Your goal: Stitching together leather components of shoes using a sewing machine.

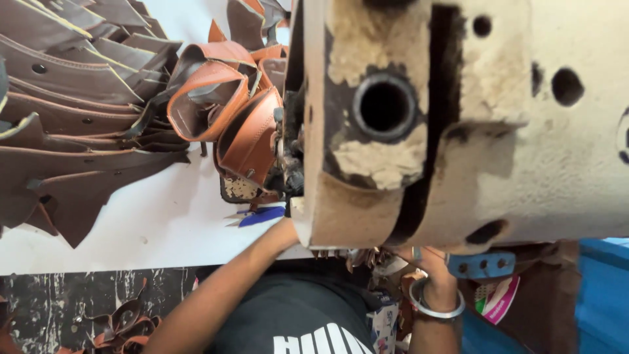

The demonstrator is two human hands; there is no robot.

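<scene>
Both arms reach under the big worn cream machine head (458, 131), so I cannot tell either grip. Left hand (288, 229) vanishes below its left corner; right hand (429, 262) beneath its middle, tan leather pieces (229, 111) just left.

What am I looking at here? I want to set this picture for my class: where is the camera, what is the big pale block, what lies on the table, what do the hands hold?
There is only one picture, taken by a camera on the person's head, looking down. The pale block is a worn cream machine, very close to the lens, with a round hole in it. On the white table lie dark brown leather pieces and tan leather pieces. The left hand reaches behind the machine. The right hand, with a metal bangle on its wrist, reaches under it. The machine hides the fingers, so I cannot tell what they hold.
</scene>
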